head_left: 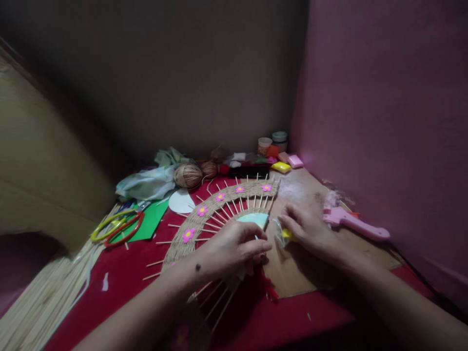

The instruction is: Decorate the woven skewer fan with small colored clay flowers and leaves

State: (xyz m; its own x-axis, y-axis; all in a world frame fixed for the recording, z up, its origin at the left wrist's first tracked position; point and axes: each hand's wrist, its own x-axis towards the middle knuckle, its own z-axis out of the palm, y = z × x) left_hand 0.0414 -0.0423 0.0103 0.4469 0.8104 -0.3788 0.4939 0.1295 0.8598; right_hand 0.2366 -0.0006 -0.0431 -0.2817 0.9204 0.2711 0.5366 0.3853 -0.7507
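Note:
A half-round fan (212, 204) of woven twine on thin wooden sticks lies on the red cloth, with pink flowers (202, 210) with yellow centres along its band. At its hub is a pale blue-green piece (258, 219). My left hand (248, 243) is over the hub with fingers curled together; a small pale bit shows between them, too small to name. To the right, my right hand (302, 226) is closed at a clear plastic packet (278, 234) with something yellow (288, 235) in it. My left arm hides the fan's lower part.
A cardboard sheet (303, 278) lies under my right hand, with a pink glue gun (360, 228) on it. Scissors (141, 212), green paper (153, 222) and sticks (54, 292) are left. Twine balls (188, 175), coloured packets (281, 167) and a paper cup (264, 145) stand behind.

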